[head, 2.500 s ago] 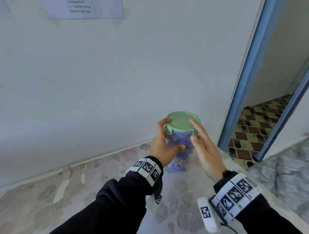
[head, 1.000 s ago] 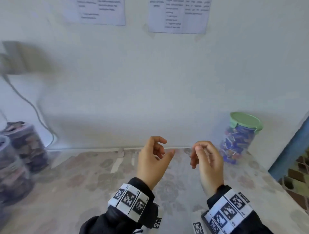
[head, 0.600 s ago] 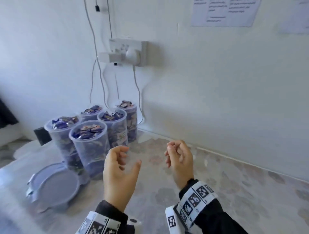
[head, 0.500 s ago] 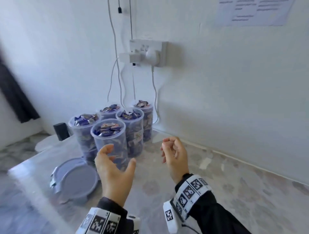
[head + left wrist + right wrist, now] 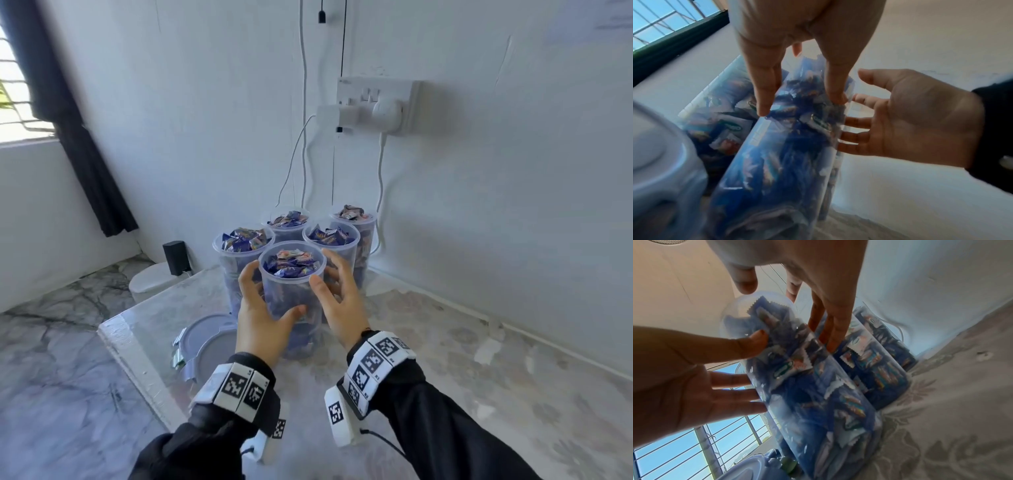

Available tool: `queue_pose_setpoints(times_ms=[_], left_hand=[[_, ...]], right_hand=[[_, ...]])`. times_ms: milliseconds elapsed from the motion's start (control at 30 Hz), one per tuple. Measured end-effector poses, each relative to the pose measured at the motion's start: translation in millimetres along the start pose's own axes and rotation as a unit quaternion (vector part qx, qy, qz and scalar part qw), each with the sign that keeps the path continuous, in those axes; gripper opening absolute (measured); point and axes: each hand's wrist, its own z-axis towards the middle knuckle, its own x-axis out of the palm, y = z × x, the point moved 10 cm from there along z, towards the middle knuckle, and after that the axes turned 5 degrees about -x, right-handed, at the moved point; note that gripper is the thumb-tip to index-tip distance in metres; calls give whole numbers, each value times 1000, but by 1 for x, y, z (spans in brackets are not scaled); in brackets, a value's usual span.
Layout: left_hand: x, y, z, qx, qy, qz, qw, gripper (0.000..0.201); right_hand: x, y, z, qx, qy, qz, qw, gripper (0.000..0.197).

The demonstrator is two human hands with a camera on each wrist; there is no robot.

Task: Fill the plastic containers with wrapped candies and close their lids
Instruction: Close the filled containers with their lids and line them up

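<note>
Both hands, empty moments ago, now cup the nearest clear round candy-filled plastic container with spread fingers; lidding comes next.

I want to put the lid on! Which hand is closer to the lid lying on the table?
Left. The left hand is right beside the lid; the right hand is across the front container.

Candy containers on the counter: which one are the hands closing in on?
The front container, nearest the camera. The left hand and right hand flank its sides; the four other open containers behind it go untouched.
</note>
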Motion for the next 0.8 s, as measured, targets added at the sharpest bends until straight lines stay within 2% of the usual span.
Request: queue_pose_setpoints(times_ms=[167, 267, 367, 467, 600, 800], left_hand=[[-4, -8, -9, 14, 30, -19, 999, 86], [-5, -17, -24, 26, 62, -35, 997, 86], [-1, -29, -46, 20, 108, -66, 992, 86], [5, -43, -74, 13, 157, -90, 983, 83], [11, -51, -113, 1, 197, -105, 975, 82], [20, -42, -154, -20, 225, -104, 969, 81]], right_hand=[[-9, 11, -7, -7, 7, 2, 1000, 38], [-20, 25, -18, -3, 25, -14, 1000, 46], [-28, 47, -33, -10, 73, 16, 997, 59], [-39, 73, -54, -12, 125, 43, 991, 59], [-58, 87, -89, 20, 176, -5, 984, 60], [-79, 90, -128, 39, 189, -44, 980, 76]])
